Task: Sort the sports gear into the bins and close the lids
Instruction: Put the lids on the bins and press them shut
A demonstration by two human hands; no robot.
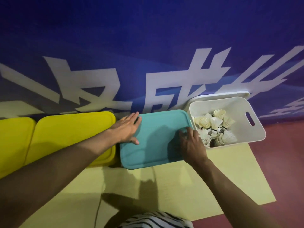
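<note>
The left hand (127,129) is lying flat and spread wide on the far left corner of the teal lid (154,139), fingers stretched out, palm down, thumb reaching along the lid's left edge; it is gripping nothing, only pressing on the surface. The right hand (191,143) is resting on the lid's right side with fingers curled loosely over the edge nearest the white bin (246,111); whether it is actually pinching the rim, I cannot tell. The teal lid is sitting level on top of its bin, which is almost wholly hidden beneath it. Just to its left, two yellow lids (70,137) are covering their bins, side by side, the nearer one touching the left forearm. To the right, the white bin is standing open and tilted a little, holding a heap of white feather shuttlecocks (213,127). A white lid (230,94) is leaning behind that bin against the blue wall banner (148,38) with large white characters. Everything is resting on a pale yellow mat (205,186) over a red floor (283,162). A striped garment (156,219) is showing at the bottom edge
</note>
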